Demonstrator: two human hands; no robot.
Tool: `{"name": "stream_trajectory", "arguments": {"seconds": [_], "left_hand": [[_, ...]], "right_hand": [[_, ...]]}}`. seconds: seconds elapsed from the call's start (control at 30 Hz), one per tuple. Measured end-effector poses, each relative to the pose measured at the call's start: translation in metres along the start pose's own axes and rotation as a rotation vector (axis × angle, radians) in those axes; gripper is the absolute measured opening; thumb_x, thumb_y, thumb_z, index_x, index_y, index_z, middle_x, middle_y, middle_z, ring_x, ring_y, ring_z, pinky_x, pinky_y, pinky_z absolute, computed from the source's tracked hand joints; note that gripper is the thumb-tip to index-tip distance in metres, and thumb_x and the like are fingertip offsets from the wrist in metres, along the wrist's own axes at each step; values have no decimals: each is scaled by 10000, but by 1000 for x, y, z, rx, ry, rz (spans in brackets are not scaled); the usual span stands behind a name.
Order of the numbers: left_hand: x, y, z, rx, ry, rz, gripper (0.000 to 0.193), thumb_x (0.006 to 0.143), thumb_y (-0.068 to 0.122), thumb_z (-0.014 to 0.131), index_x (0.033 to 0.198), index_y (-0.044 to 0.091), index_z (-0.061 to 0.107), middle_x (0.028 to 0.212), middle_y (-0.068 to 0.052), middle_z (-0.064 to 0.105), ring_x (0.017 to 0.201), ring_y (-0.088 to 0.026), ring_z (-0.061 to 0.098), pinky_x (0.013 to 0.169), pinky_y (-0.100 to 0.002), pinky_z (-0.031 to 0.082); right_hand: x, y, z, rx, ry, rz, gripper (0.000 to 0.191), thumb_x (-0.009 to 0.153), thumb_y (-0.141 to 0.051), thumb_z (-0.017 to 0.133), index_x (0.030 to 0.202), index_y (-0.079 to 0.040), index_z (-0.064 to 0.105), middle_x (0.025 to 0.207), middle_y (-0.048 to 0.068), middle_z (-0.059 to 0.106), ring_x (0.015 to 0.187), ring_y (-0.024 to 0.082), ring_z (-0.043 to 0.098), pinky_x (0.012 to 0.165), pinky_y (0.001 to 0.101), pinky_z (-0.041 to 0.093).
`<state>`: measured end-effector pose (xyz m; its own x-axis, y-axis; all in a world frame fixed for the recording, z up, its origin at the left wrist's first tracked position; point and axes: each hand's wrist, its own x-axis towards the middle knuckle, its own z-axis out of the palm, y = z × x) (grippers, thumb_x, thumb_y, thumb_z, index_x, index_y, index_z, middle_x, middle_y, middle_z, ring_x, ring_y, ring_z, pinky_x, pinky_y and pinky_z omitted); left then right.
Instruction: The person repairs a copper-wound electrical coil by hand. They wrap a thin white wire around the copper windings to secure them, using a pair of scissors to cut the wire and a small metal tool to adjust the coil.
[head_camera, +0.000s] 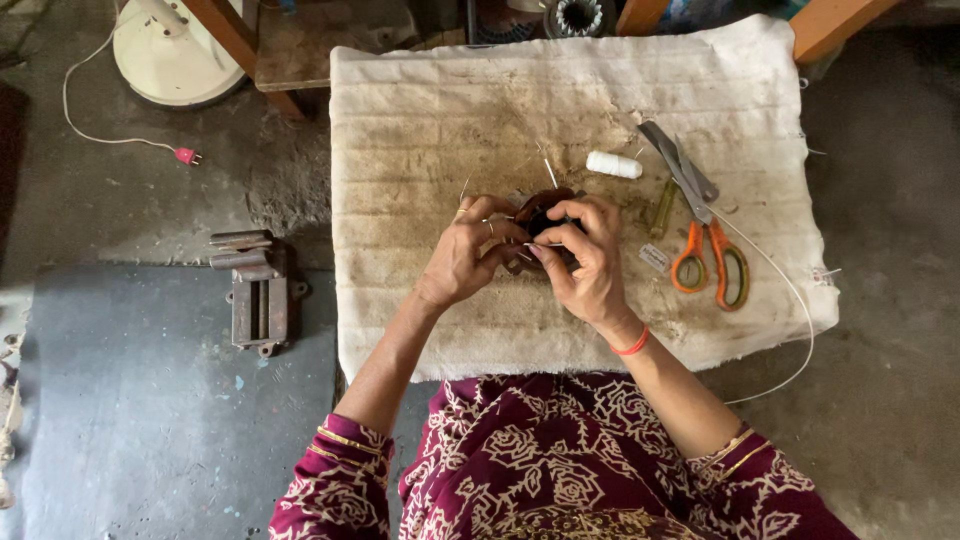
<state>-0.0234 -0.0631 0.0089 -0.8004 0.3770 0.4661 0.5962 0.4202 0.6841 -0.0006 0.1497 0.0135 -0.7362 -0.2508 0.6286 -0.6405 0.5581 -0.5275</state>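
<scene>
Brown round coil (540, 215) sits between our hands over the dirty white cloth (420, 130). Our left hand (470, 255) and right hand (590, 265) are close together, both gripping it. Nearby lie orange scissors (705, 235), a white spool (613, 165) and a small white label (654, 257).

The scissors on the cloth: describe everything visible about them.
The scissors lie flat on the stained white padded cloth, to the right of both hands and untouched by them. The grey metal blades look closed and point up and left toward a white thread spool. One handle loop is orange, the other greenish. A thin white cord runs past the handles. A small yellow-green tool lies beside the blades.
</scene>
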Motion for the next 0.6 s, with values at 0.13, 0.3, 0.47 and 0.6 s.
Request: {"name": "stream_trajectory", "arguments": {"seconds": [0.13, 0.3, 0.47, 0.6], "left_hand": [[8, -7, -4, -16, -40, 0, 174, 801, 96, 820, 972, 128, 808, 1243, -81, 698, 1160, -298, 632, 972, -414, 533], [12, -8, -7, -38, -94, -73, 206, 766, 106, 832, 966, 156, 828, 1244, -87, 702, 1161, -293, 647, 970, -404, 535], [13, -8, -10, -17, -112, -65, 199, 778, 125, 834, 975, 159, 826, 1256, -91, 695, 1169, -296, 639, 974, -406, 527], [14, -9, -8, 7, -109, -53, 183, 777, 131, 834, 958, 155, 824, 1257, -86, 703, 1171, -294, 637, 988, -407, 519]], "right_hand": [[1, -5, -1, -48, -3, -44, 145, 885, -176, 808, 940, -76, 718, 1253, 60, 585, 1276, 323, 452, 1110, 509, 348], [6, -9, -1, -81, 6, -74, 133, 859, -136, 819, 910, -88, 706, 1237, 44, 601, 1261, 319, 471, 1104, 502, 347], [7, -11, -1, -43, 1, -42, 125, 865, -98, 817, 909, -83, 701, 1231, 47, 604, 1269, 317, 473, 1104, 482, 368], [7, -10, -1, -17, -12, -41, 133, 841, -92, 809, 900, -70, 692, 1227, 68, 600, 1264, 339, 465, 1086, 483, 383]]}}
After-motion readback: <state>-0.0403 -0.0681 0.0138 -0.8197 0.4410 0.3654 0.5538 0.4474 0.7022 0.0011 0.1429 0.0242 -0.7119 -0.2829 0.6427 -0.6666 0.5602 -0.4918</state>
